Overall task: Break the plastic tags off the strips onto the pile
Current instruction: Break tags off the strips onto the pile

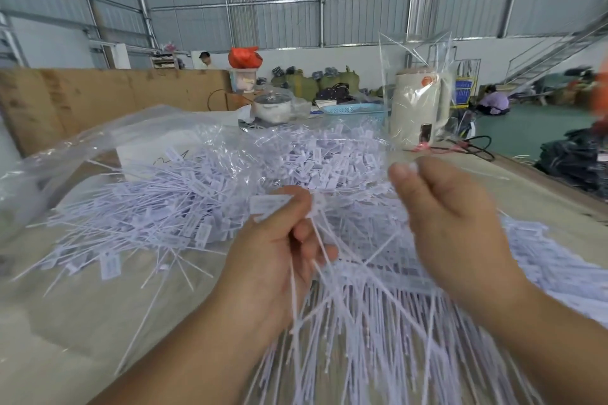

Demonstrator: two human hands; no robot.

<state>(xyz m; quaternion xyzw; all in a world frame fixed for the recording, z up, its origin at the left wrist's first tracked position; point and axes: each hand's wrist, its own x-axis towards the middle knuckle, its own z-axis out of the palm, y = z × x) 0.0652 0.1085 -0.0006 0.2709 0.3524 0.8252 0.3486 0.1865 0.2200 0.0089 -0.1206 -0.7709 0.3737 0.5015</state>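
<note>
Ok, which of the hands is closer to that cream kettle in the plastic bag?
Right. The right hand is raised just below and in front of the kettle. The left hand is lower and further left, gripping a tag strip.

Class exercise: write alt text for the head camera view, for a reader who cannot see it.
Two bare hands work over a table: the left hand grips a strip of white plastic tags, the right hand pinches one. A pile of loose tags lies beyond.

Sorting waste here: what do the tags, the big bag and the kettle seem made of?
Tags: thin white plastic, matte, with stiff thin tails.
Bag: clear glossy plastic film, crinkled and see-through.
Kettle: probably cream plastic, smooth; a clear wrap over it leaves that unsure.
</note>
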